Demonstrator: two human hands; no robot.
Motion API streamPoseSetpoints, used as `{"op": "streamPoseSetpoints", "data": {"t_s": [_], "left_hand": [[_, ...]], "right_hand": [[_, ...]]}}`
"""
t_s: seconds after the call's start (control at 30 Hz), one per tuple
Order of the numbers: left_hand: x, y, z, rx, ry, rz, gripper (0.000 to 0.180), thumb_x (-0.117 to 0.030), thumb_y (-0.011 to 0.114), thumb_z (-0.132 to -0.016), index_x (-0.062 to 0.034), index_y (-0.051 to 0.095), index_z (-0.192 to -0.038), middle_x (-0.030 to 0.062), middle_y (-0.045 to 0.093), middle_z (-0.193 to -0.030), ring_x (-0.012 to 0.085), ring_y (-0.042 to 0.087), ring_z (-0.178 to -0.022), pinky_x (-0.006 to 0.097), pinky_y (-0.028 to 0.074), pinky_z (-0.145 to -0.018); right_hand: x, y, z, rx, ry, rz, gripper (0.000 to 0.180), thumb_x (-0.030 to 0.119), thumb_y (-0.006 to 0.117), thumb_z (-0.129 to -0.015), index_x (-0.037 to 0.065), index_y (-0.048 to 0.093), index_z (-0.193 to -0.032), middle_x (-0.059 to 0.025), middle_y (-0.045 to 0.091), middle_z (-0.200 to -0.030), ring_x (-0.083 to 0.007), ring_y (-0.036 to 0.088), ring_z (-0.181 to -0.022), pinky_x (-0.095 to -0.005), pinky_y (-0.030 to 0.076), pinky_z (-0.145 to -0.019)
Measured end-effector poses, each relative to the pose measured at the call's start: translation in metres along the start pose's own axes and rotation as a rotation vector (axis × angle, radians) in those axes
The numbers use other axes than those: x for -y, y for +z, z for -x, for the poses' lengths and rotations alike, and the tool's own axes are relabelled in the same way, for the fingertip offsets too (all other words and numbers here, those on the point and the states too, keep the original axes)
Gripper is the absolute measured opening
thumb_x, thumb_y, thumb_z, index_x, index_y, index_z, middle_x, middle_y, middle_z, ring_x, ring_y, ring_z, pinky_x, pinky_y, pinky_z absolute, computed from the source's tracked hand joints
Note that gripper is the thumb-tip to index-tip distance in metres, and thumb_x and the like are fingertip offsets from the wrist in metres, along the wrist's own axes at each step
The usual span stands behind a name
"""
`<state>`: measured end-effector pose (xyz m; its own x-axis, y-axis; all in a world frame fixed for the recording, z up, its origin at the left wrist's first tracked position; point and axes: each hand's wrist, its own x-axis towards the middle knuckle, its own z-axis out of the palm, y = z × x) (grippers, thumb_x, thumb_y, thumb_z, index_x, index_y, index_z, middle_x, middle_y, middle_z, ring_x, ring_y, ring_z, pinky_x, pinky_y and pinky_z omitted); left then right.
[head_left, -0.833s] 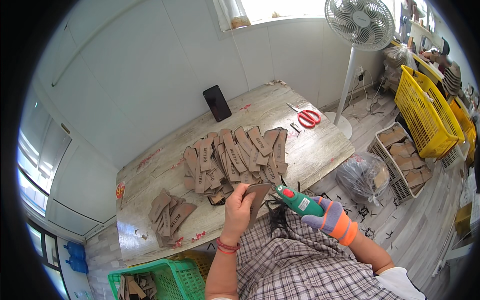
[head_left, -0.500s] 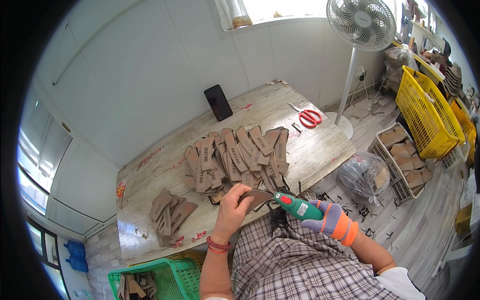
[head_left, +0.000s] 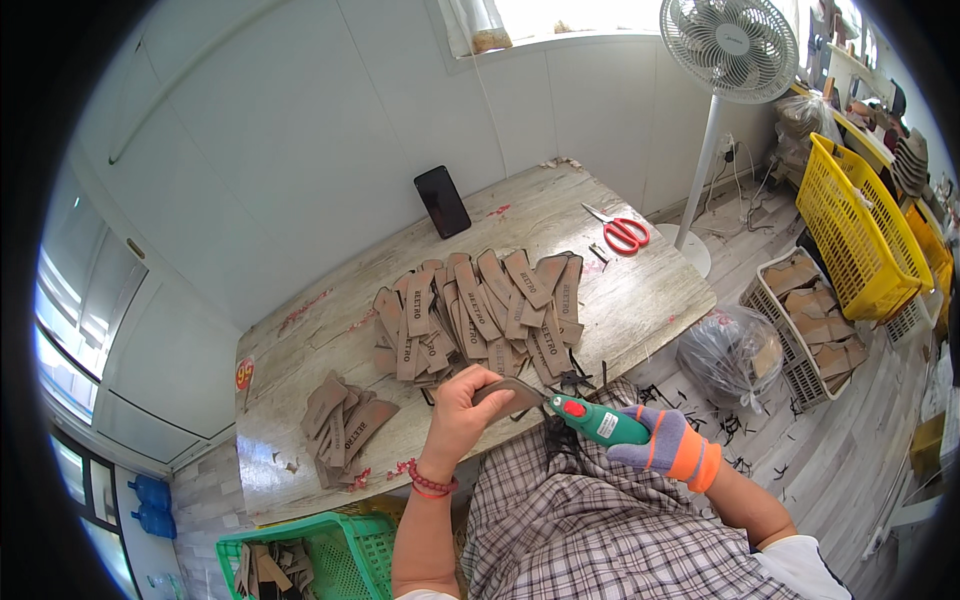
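Since the earlier frame, my left hand (head_left: 462,408) has dropped slightly, staying closed around the brown leather piece (head_left: 508,393). To its right, my gloved right hand (head_left: 662,444) grips the green cutting tool (head_left: 598,421), its tip touching that piece. Beyond both hands, brown cut pieces (head_left: 480,315) cover the counter (head_left: 640,290).

1. The left hand (head_left: 462,412) is bare, and a red beaded bracelet (head_left: 432,485) circles its wrist.
2. The right hand (head_left: 662,445) wears a knitted glove, grey-purple with orange stripes and a broad orange cuff.
3. A white short sleeve (head_left: 800,565) covers the right upper arm.
4. Plaid checked cloth (head_left: 590,530) in grey, brown and white covers the lap.
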<state>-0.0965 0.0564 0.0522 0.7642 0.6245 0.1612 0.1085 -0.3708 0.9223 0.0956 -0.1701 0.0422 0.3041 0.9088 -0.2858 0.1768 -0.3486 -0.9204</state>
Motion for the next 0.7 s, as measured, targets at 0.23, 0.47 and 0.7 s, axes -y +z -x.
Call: {"op": "streamPoseSetpoints", "data": {"t_s": [0.23, 0.47, 0.7], "left_hand": [[0.002, 0.005, -0.001, 0.063, -0.021, 0.027, 0.014, -0.009, 0.069, -0.082, 0.0034, 0.065, -0.085, 0.0011, 0.055, -0.077, 0.0078, 0.051, -0.070, 0.023, 0.041, -0.062], [0.007, 0.011, -0.002, 0.132, -0.063, 0.063, 0.014, -0.011, 0.069, -0.081, 0.0027, 0.065, -0.084, 0.0006, 0.056, -0.076, 0.0071, 0.050, -0.070, 0.023, 0.041, -0.062], [0.016, 0.024, -0.006, 0.213, -0.091, 0.186, 0.013, -0.008, 0.068, -0.080, 0.0032, 0.063, -0.084, 0.0008, 0.055, -0.075, 0.0080, 0.051, -0.070, 0.023, 0.041, -0.063]], "right_hand": [[0.005, -0.001, 0.000, 0.020, 0.018, 0.007, 0.055, 0.028, 0.079, -0.078, 0.001, 0.059, -0.122, -0.0020, 0.067, -0.080, -0.0049, 0.059, -0.063, -0.0213, 0.048, -0.059], [0.011, -0.001, 0.002, 0.035, 0.077, -0.044, 0.056, 0.034, 0.079, -0.078, 0.001, 0.059, -0.119, -0.0038, 0.068, -0.078, -0.0059, 0.060, -0.064, -0.0214, 0.050, -0.059], [0.011, 0.005, -0.006, -0.001, 0.066, -0.095, 0.055, 0.029, 0.079, -0.078, 0.001, 0.058, -0.120, -0.0022, 0.066, -0.078, -0.0057, 0.059, -0.062, -0.0211, 0.048, -0.056]]}}
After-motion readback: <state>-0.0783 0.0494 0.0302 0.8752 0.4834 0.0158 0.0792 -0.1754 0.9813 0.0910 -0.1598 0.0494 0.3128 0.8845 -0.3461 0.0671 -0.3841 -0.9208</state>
